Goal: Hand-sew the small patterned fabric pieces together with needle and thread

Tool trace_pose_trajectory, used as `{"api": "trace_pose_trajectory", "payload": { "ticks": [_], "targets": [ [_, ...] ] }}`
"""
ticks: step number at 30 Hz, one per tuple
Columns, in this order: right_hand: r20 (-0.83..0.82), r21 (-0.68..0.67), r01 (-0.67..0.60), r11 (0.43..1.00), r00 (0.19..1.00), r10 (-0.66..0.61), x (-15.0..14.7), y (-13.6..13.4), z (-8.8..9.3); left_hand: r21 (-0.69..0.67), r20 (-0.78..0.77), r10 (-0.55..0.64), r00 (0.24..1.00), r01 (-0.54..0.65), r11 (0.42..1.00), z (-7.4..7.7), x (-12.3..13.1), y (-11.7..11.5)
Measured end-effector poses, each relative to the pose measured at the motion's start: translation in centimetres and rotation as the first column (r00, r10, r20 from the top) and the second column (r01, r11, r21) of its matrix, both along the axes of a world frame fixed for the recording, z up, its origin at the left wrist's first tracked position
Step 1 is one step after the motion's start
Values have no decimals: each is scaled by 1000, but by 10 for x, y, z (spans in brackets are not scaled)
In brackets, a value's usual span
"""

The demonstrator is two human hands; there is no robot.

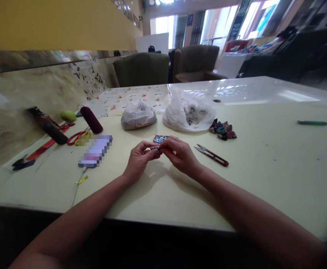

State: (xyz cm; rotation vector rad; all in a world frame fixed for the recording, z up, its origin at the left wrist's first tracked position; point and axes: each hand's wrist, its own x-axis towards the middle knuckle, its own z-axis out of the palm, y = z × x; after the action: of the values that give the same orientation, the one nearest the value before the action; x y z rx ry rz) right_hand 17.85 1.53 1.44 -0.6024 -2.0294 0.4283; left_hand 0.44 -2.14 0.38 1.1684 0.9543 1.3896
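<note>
A green chair (141, 69) stands beside a brown armchair (196, 59)

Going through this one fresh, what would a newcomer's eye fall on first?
Probably the left hand and right hand, meeting in the middle of the picture over the pale tabletop, a small piece at their fingertips. Next, perhaps, the bulging white plastic bag just beyond them, and the yellow wall filling the upper left.

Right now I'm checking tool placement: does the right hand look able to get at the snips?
Probably yes: the snips lie beside the right hand with nothing visible between them, though it seems busy with a small piece and may need to let go.
</note>
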Motion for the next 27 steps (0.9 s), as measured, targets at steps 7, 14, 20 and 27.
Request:
{"api": "trace_pose_trajectory", "payload": {
  "ticks": [7, 14, 20, 27],
  "targets": [
    [44, 1, -9, 1000, 999, 9, 0, 1, 0, 7, -10, 0, 1000, 0, 1000, 0, 1, -1],
    [-11, -37, -11, 999, 1000, 10, -1, 0, -1, 8, -15, 0, 1000, 0, 1000, 2, 1, -2],
    [28, -32, -9, 999, 1000, 10, 0, -1, 1, 6, -17, 1, 1000, -1, 1000, 1, 1, -1],
    [14, -98, -16, 995, 1000, 18, -1, -2, 3, 7, 1, -14, 1000, 14, 1000, -1, 1, -1]
  ]
}}
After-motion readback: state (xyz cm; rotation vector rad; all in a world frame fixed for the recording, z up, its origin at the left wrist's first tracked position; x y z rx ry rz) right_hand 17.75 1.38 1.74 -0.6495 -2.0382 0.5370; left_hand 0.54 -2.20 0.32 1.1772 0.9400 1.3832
